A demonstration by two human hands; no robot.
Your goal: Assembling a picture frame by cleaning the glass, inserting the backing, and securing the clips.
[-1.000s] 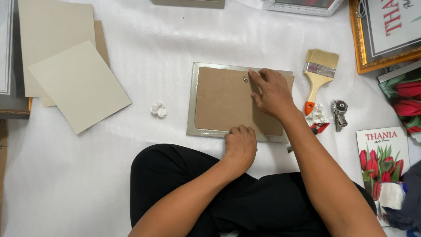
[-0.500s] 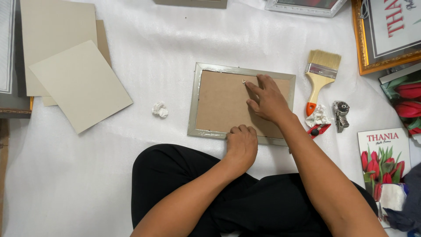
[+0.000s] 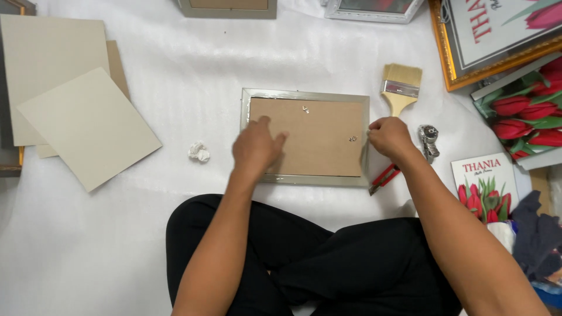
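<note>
L hand [image 3: 256, 146] open, flat on frame back [image 3: 310, 137]; R hand [image 3: 389, 136] curled at frame's right edge.

I see open white sheet [image 3: 175, 246] left of the picture frame [image 3: 304, 137], broken only by a crumpled paper scrap [image 3: 199, 151]. Right of it (tight there) a paintbrush [image 3: 400, 88], red cutter [image 3: 383, 177] and metal tool [image 3: 428, 140] crowd my right hand [image 3: 389, 136].
</note>
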